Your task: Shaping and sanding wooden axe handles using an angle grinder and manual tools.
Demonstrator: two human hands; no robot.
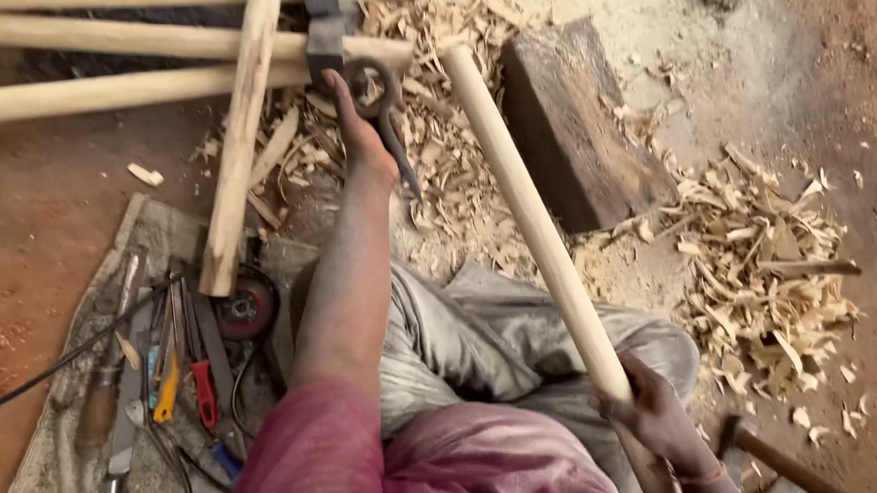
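My right hand (656, 420) grips the near end of a long pale wooden pole (528, 207) that slants up and away over my knee. My left hand (361, 136) is stretched forward over the wood shavings and touches a dark iron tool with a ring-shaped end (379, 105). My fingers lie along it; a firm hold cannot be made out. Just beyond that tool a metal head (324, 27) sits among the poles.
Several pale peeled poles (100, 92) lie crossed at the upper left. A dark wooden block (577, 119) sits in the sawdust. Shavings (759, 250) pile up on the right. On a cloth (59, 446) at the left lie hand tools, a cable and a red-centred disc (245, 309).
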